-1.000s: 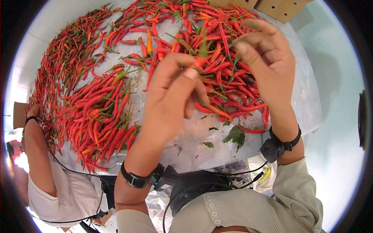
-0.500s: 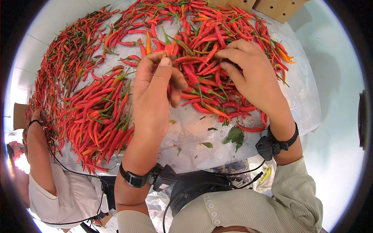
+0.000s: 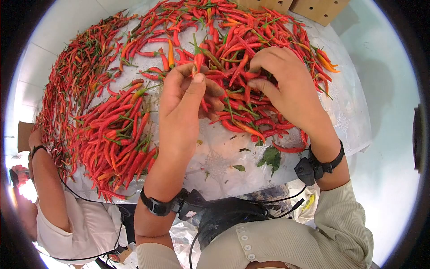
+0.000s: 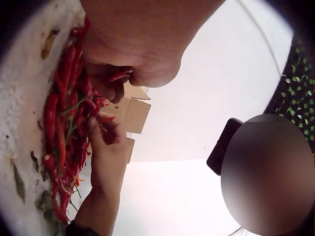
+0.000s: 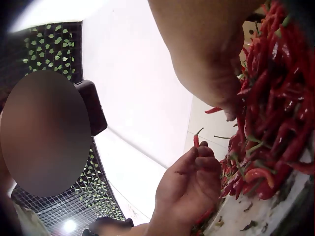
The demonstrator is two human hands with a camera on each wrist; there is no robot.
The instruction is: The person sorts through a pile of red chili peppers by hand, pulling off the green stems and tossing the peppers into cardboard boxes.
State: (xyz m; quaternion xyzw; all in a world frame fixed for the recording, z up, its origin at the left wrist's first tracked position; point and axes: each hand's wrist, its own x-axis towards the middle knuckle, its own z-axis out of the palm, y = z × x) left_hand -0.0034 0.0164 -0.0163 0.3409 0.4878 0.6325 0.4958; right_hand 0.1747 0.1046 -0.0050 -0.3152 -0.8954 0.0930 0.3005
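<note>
In the head view my left hand (image 3: pixel 181 107) pinches a red chili pepper (image 3: pixel 198 62) between thumb and forefinger, its green stem pointing up. The right wrist view shows the same chili (image 5: pixel 196 140) standing above the fingertips. My right hand (image 3: pixel 289 83) is at the big chili pile (image 3: pixel 268 121), palm down, thumb and fingers bent but apart among the peppers. Seen from the left wrist, the right hand (image 4: pixel 108 157) has its fingertips right against red chilies (image 4: pixel 69 108). The palm side of this hand is hidden in the head view.
A second heap of chilies (image 3: pixel 112 139) lies left of my left hand, and a long bank of smaller ones (image 3: pixel 67 94) beyond it. Leaf scraps (image 3: pixel 271 158) lie on the plastic sheet (image 3: pixel 219 166). Cardboard boxes (image 3: pixel 320 11) stand behind. Another person's arm (image 3: pixel 47 179) reaches in at left.
My right hand came down from above the pile into it and its thumb and fingers have parted slightly. The left hand moved left and lower with its chili, then slightly right.
</note>
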